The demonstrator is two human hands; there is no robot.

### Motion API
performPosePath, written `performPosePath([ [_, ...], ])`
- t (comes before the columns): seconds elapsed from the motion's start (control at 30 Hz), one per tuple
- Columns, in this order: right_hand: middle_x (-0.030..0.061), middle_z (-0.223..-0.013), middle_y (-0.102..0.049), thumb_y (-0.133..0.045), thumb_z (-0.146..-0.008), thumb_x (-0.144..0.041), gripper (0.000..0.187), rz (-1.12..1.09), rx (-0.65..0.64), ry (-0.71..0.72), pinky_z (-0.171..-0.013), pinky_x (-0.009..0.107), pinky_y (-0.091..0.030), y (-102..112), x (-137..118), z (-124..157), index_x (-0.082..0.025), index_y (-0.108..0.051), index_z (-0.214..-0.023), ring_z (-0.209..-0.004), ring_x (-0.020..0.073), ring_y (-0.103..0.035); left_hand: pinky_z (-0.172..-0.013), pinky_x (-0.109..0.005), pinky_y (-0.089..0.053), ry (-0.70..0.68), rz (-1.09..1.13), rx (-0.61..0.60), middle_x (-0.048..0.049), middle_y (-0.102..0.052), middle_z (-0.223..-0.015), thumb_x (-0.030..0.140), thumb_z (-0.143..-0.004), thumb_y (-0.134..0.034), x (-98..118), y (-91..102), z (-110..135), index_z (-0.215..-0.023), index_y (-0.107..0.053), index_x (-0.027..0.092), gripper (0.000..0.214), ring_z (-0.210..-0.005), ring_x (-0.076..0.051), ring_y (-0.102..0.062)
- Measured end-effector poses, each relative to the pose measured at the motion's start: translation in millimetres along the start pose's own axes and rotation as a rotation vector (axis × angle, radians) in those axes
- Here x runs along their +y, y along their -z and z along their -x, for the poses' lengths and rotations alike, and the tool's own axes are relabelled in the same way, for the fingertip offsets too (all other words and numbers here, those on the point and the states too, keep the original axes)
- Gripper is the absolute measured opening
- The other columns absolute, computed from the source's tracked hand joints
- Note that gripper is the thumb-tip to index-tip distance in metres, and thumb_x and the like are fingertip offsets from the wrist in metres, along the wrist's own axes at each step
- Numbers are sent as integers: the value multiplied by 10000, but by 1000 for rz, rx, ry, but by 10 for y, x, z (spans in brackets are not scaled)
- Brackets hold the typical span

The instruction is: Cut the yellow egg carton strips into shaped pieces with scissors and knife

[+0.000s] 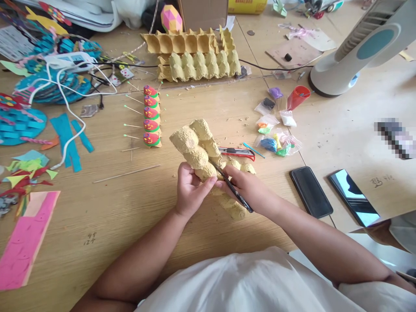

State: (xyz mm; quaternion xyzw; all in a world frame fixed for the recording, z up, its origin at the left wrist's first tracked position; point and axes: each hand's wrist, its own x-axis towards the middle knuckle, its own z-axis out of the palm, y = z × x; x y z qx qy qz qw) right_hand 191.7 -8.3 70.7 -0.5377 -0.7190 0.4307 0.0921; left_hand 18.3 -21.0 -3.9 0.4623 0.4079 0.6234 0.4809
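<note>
A piece of yellow egg carton is lifted off the wooden table, tilted up to the left. My left hand is closed round its lower edge from below. My right hand grips a black cutting tool, whose blade lies against the carton between two cups. More of the carton shows under my right wrist.
A red utility knife lies just behind the carton. Bags of coloured clay, two phones, a fan, whole egg trays, a row of painted carton pieces and paper scraps surround the work spot.
</note>
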Motion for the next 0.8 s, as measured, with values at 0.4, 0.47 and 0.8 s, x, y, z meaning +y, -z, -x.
performPosePath([
  [0.4,-62,-648,-496,-592,-892,-539,310,-59,-9,-23,-564,230,-302,31,54,-27,-241,-506,-881,-594,115,-447,-797,-236,-521,24,-4,10,10,-631,-982,294,-765,-838,5,10,-5,-1055,-497,240,451,-866,-113,-643],
  [0.47,-69,-641,-496,-599,-884,-549,323,-122,-31,-45,-557,225,-313,41,68,-23,-243,-497,-890,-585,111,-447,-791,-233,-515,23,-6,17,14,-622,-967,301,-765,-837,-1,10,-9,-1045,-496,239,446,-847,-108,-632],
  [0.8,-91,-629,-415,-535,-909,-601,359,-312,-82,12,-507,222,-299,-36,263,-83,-254,-440,-913,-549,98,-345,-805,-219,-492,53,65,10,16,-631,-965,272,-781,-826,-38,-6,-56,-1043,-524,245,402,-845,-94,-617],
])
